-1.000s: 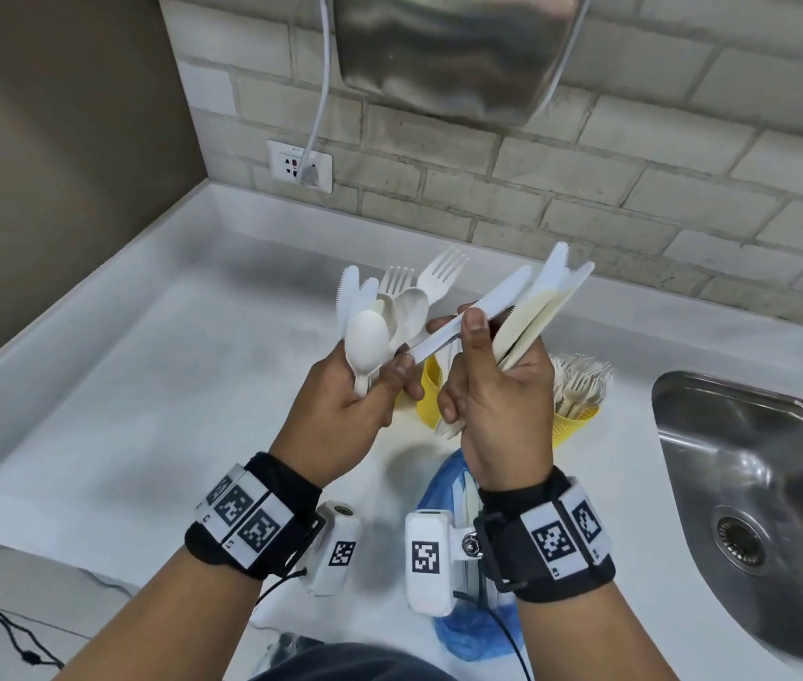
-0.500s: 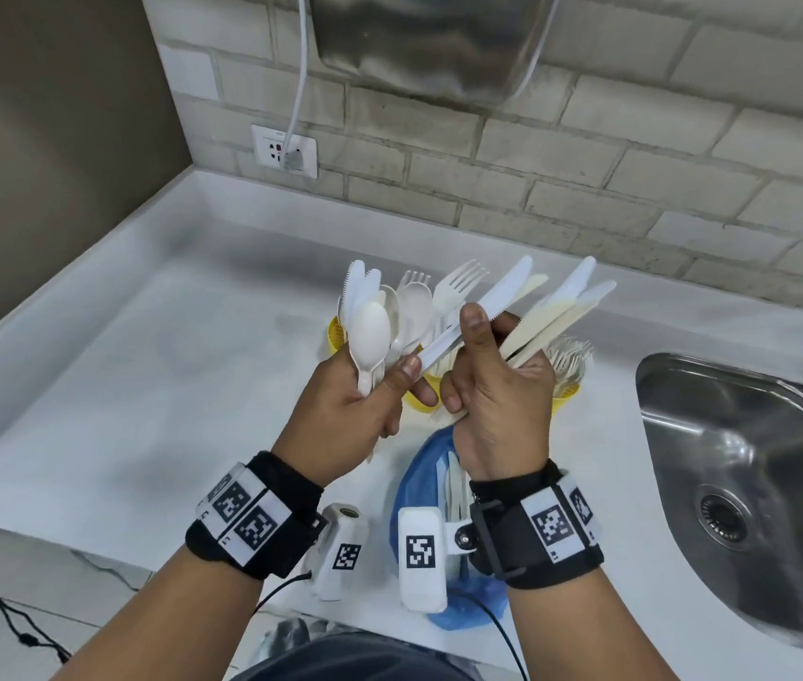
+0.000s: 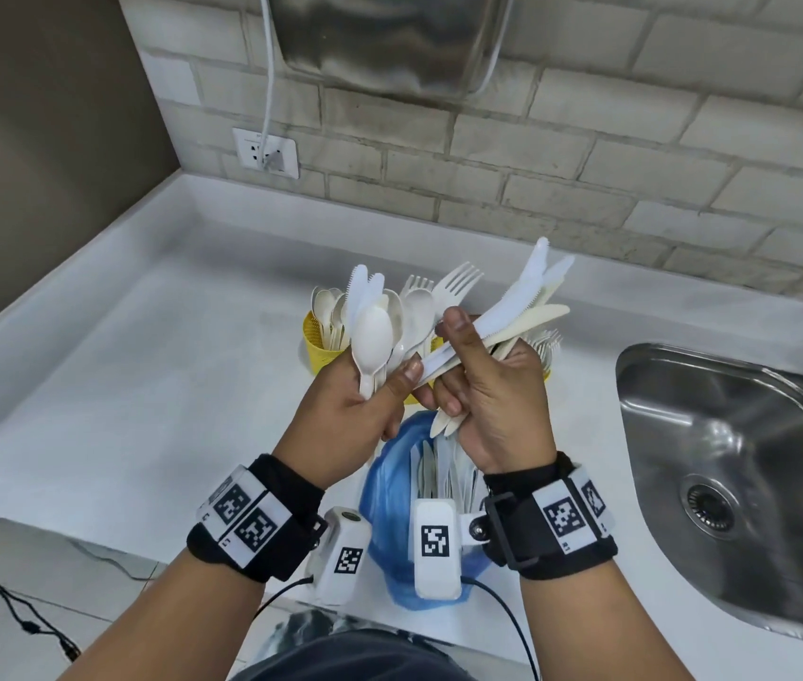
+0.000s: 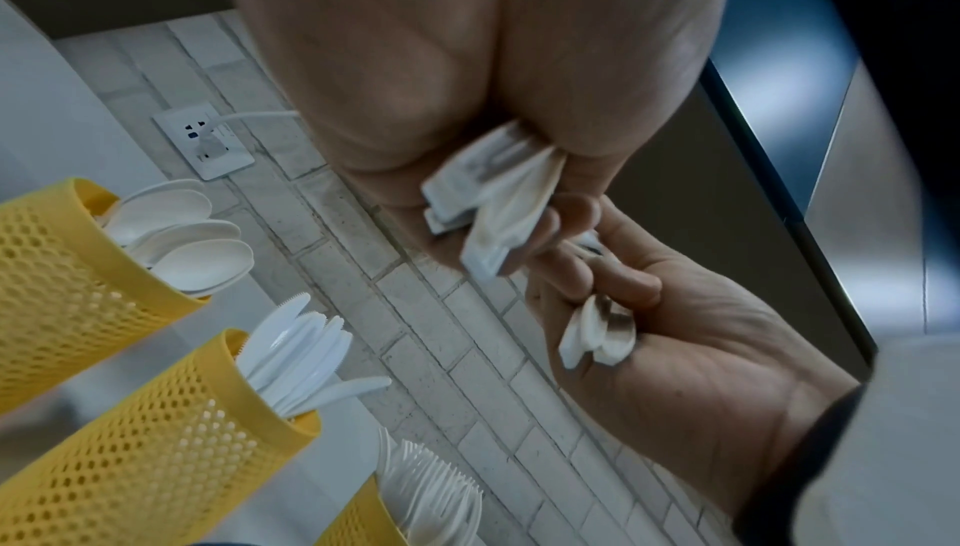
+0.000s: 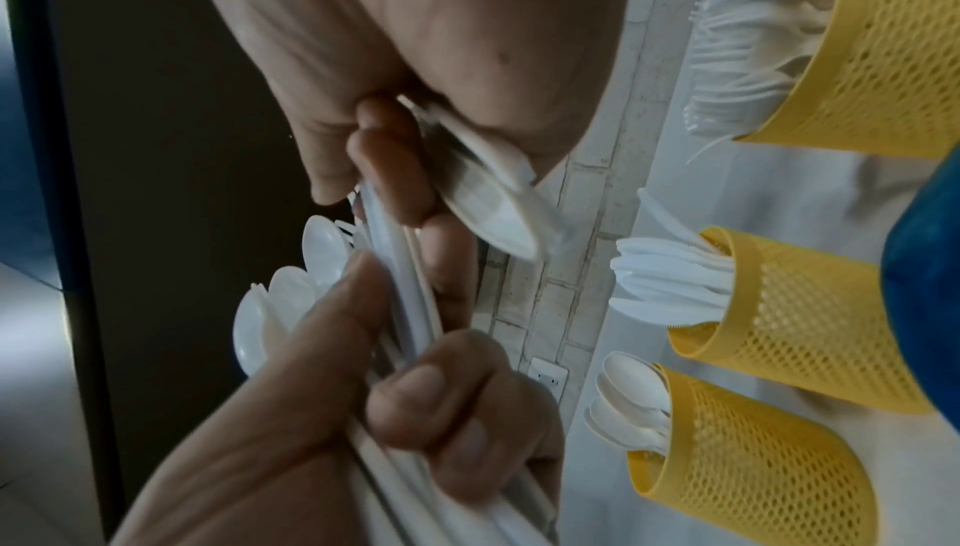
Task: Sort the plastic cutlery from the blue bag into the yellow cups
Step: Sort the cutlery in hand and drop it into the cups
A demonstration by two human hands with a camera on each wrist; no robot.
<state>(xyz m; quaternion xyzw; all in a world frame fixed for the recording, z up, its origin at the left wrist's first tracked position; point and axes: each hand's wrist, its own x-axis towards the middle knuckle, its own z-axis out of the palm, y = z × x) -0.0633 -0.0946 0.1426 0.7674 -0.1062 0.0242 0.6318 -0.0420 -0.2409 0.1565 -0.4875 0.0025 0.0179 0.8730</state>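
My left hand (image 3: 370, 400) grips a mixed bunch of white spoons, forks and a knife (image 3: 374, 331), fanned upward. My right hand (image 3: 483, 385) grips a bundle of white and cream knives (image 3: 532, 317) pointing up and right. One white knife (image 3: 483, 326) spans both hands, with the right thumb on it and its handle end by the left thumb. The blue bag (image 3: 389, 489) lies under the wrists with more cutlery inside. Three yellow mesh cups stand behind: spoons (image 4: 62, 267), knives (image 4: 156, 452), forks (image 4: 358, 522). In the right wrist view the forks cup (image 5: 883, 62), knives cup (image 5: 805, 317) and spoons cup (image 5: 753, 452) show.
A steel sink (image 3: 733, 459) is sunk into the white counter (image 3: 143, 385) at the right. A wall socket (image 3: 266, 152) with a plugged cable sits on the brick wall, under a metal appliance (image 3: 389, 36). Cables lie on the floor at the lower left.
The white knife between the hands has slid further up and right into the right hand's bundle. Both hands keep their holds. The head view has shifted, so the spoon cup now shows.
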